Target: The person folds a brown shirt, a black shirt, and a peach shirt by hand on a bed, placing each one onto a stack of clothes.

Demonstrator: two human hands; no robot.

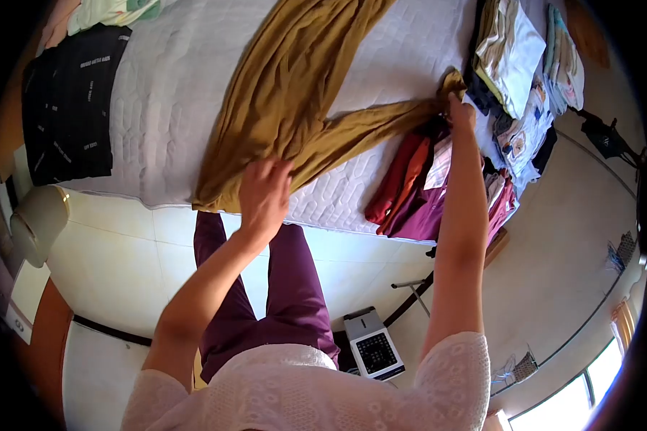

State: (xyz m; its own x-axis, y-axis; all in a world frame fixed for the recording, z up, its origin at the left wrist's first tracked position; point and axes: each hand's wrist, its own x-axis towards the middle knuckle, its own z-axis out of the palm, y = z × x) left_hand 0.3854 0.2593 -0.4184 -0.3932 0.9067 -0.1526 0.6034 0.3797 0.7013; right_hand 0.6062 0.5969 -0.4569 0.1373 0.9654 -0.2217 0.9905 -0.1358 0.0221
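A mustard-brown garment (pixel 280 93) with a long, narrow sleeve lies spread across the bed, its upper end running out of view at the top. My right hand (pixel 461 111) is closed around the end of the sleeve, which stretches out to the right with the tip bunched above my fingers. Over the garment's near part, close to the bed's front edge, my left hand (pixel 264 195) rests with its fingers laid on the fabric, slightly blurred.
Folded dark red, orange and purple clothes (pixel 410 187) lie beside my right forearm. Further right are stacks of folded light clothes (pixel 510 57). A folded black cloth with white lettering (pixel 72 104) lies at left on the quilted mattress (pixel 162 93). A white-and-black box (pixel 374 348) stands on the floor.
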